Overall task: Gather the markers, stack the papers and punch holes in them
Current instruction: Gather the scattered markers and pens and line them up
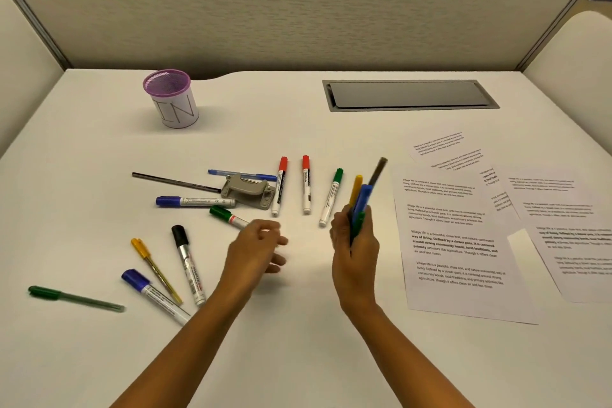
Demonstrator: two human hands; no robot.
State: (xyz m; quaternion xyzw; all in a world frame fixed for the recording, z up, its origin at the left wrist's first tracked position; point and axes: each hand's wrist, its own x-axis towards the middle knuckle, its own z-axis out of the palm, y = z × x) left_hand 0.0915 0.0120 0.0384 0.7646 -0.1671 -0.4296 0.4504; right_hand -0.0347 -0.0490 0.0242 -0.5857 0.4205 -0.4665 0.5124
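Head view, right hand (356, 248) clutching four markers (364, 195), left hand (255, 245) at one green marker (228, 217), grip unclear, ten loose markers (306, 187), one hole punch (248, 190).

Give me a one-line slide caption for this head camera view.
Right hand grips a bundle of markers while the left hand reaches toward a green marker on the desk.

Right hand (356, 242) grips a marker bundle (362, 195) upright; left hand (255, 248) curls fingers (270, 228) over a green-capped marker (227, 216).
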